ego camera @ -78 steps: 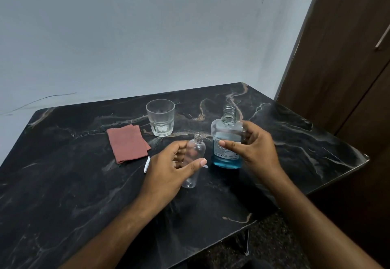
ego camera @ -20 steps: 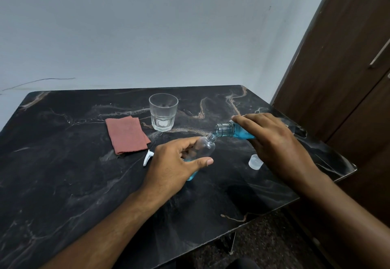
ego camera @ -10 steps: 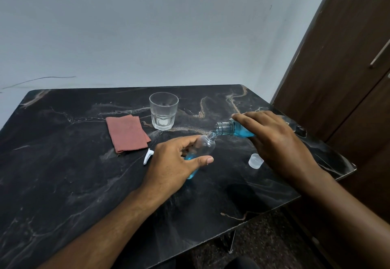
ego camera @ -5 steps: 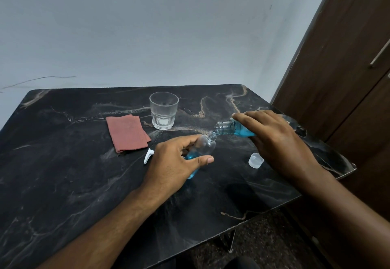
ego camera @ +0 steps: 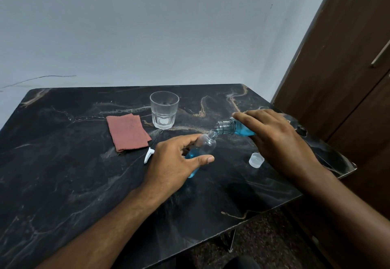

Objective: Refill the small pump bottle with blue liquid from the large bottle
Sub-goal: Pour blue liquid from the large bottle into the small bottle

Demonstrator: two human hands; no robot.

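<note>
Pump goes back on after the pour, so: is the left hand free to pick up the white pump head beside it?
Probably not yet: the left hand grips the small bottle; the pump head lies unobstructed.

A single wide-angle head view looks forward and down from above the near edge of the black marble worktop (ego camera: pixel 63 174); both forearms reach in from the bottom of the frame, the left hand (ego camera: pixel 175 163) and right hand (ego camera: pixel 278 142) close beneath the lens; the pale wall (ego camera: pixel 168 26) fills the upper half; a brown wooden door (ego camera: pixel 348 68) closes the right side; lines bow toward the frame's edges.
</note>
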